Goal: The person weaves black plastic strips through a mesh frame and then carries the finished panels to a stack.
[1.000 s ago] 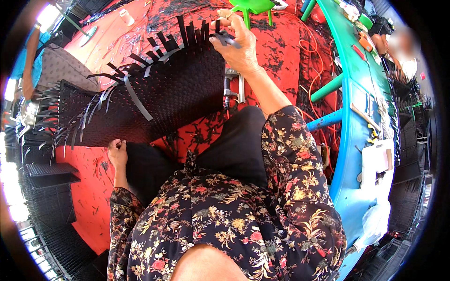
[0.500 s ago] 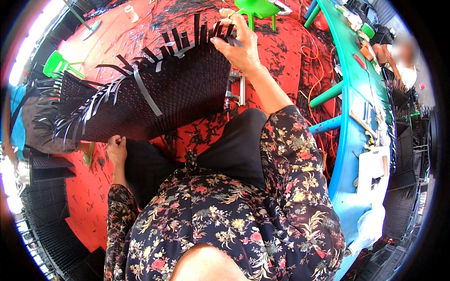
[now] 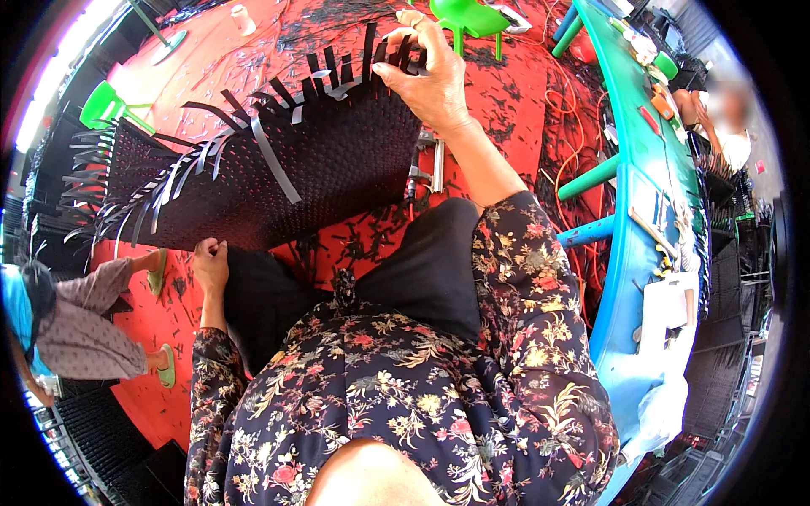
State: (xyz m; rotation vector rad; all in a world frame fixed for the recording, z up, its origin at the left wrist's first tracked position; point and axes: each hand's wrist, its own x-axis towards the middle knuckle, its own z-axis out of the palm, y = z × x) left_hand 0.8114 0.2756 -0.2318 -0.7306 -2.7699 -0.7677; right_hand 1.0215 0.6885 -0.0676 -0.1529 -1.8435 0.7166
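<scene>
Head view, left to right. At the far left edge, another person (image 3: 72, 325) in a grey garment and green sandals steps on the red floor (image 3: 498, 93). A green plastic stool (image 3: 105, 105) stands at upper left. The black woven mat (image 3: 278, 181), a perforated panel with loose strips fringing its left and upper edges, spans the upper centre of the frame, tilted up toward the right, above the wearer's lap. The left hand (image 3: 211, 263), at centre left, is clenched on the mat's lower edge. The right hand (image 3: 430, 76), at upper centre, pinches the mat's top right corner among the upright strips, fingers closed on it. Just below this hand, a metal tool (image 3: 426, 164) lies on the floor amid black offcuts. A second green stool (image 3: 468, 17) stands at the top edge. A blue table (image 3: 650, 169) with green legs curves down the right side, carrying small tools; beyond it a seated person (image 3: 726, 126) appears at upper right.
</scene>
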